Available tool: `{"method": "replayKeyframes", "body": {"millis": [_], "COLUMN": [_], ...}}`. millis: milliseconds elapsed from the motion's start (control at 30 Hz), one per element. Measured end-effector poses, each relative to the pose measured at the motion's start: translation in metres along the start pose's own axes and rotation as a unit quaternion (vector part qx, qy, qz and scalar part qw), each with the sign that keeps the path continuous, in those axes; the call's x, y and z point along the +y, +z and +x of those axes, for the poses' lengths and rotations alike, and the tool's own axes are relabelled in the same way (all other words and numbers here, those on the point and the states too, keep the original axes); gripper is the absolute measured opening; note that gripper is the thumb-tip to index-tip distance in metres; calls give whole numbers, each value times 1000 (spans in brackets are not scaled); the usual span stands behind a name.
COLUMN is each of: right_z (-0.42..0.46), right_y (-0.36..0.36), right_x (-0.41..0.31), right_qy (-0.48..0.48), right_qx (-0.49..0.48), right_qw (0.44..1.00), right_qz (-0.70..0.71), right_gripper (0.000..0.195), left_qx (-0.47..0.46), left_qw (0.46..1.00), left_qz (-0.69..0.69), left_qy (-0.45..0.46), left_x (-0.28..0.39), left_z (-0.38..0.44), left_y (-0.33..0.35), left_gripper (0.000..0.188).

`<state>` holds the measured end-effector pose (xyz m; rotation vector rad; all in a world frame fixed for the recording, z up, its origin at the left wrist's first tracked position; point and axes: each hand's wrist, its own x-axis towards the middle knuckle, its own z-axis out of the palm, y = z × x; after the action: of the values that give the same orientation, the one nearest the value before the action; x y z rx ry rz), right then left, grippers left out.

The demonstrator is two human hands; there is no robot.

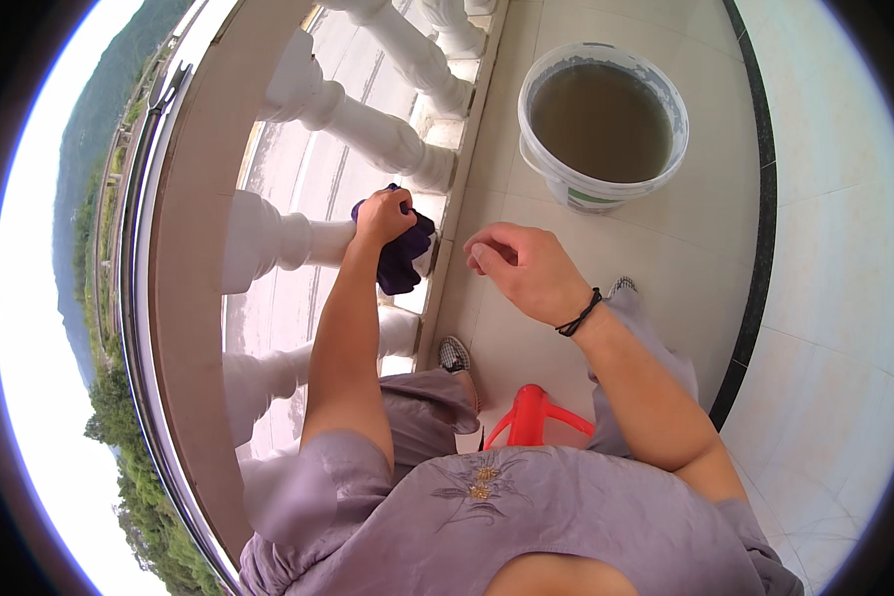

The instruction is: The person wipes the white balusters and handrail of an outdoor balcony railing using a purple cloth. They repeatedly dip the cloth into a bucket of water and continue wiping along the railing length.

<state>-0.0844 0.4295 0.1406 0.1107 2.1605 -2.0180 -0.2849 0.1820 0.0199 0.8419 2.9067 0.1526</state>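
My left hand point(384, 215) is closed on a dark purple cloth point(400, 261), pressed against the lower part of a white baluster point(329, 243). The cloth hangs in folds around the baluster's base, hiding part of it. Over the tiled floor, my right hand point(518, 262) is held with its fingers curled and thumb near them, touching nothing; a black cord is tied round that wrist. Beyond it stands a white plastic bucket point(603, 186) of murky brown water point(600, 123).
More white balusters point(376, 134) stand in a row under a broad rail point(186, 246) on the left, with a metal rail outside it. A red plastic stool point(527, 417) is between my legs. A black strip point(764, 223) crosses the floor at right.
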Motion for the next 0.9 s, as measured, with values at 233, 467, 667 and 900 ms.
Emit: {"method": "replayKeyframes", "body": {"millis": [233,467,667,900], "right_z": [1,-3,0,-3], "right_y": [-2,6,8,5], "right_x": [4,15,13,16], "right_qy": [-2,-39,-9,18], "right_qx": [-15,36,4,-15], "right_qw": [1000,998,1000,998], "right_qz": [23,23,-16,-65], "right_gripper": [23,24,24,22], "left_qx": [5,348,452,368], "left_qw": [963,612,479,530], "left_qz": [-252,-625,-740,-756], "left_qy": [-92,-338,-136,-111], "left_x": [28,-15,-23,-77], "left_z": [-64,-171,-155,-102], "left_y": [15,-7,-66,-51], "left_gripper": [16,13,33,55]}}
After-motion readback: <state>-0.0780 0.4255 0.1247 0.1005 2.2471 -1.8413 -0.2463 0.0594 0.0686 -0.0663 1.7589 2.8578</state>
